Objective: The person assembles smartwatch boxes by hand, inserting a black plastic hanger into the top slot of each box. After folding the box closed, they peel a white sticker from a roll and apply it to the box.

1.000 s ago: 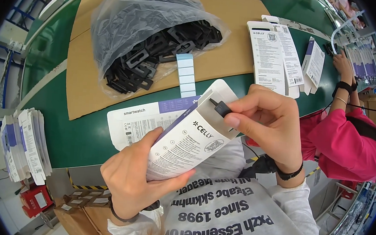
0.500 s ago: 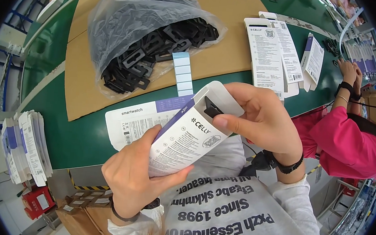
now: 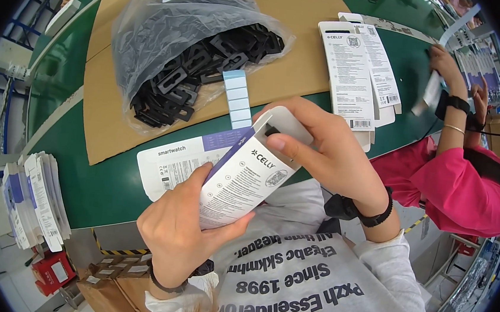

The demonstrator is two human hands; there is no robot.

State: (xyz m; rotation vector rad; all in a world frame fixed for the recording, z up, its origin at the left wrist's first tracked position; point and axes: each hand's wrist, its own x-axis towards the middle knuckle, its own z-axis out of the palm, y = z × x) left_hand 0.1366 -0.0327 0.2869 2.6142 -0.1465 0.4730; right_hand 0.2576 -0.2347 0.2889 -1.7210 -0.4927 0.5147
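My left hand (image 3: 175, 232) is closed around a white and purple carton (image 3: 239, 182), which is tilted with its open end away from me. At that opening, my right hand (image 3: 328, 148) pinches a small black plastic piece (image 3: 270, 130) between thumb and fingers. Most of the piece is hidden by the carton wall and my thumb. Under and beside the carton, another white and purple carton (image 3: 184, 159) lies flat on the green table. A strip of pale blue labels (image 3: 237, 98) lies just beyond it, partly on the cardboard.
A grey plastic bag (image 3: 153, 34) on a cardboard sheet (image 3: 101, 125) spills black plastic hangers (image 3: 176, 78). Flat cartons (image 3: 352, 76) lie at the right, more cartons (image 3: 35, 196) stand at the left edge. A co-worker in a pink sleeve (image 3: 456, 180) works at the right.
The black piece has gone deeper into the carton, and less of it shows. My right hand has moved slightly left with it. The co-worker's hand has lifted a carton at the right.
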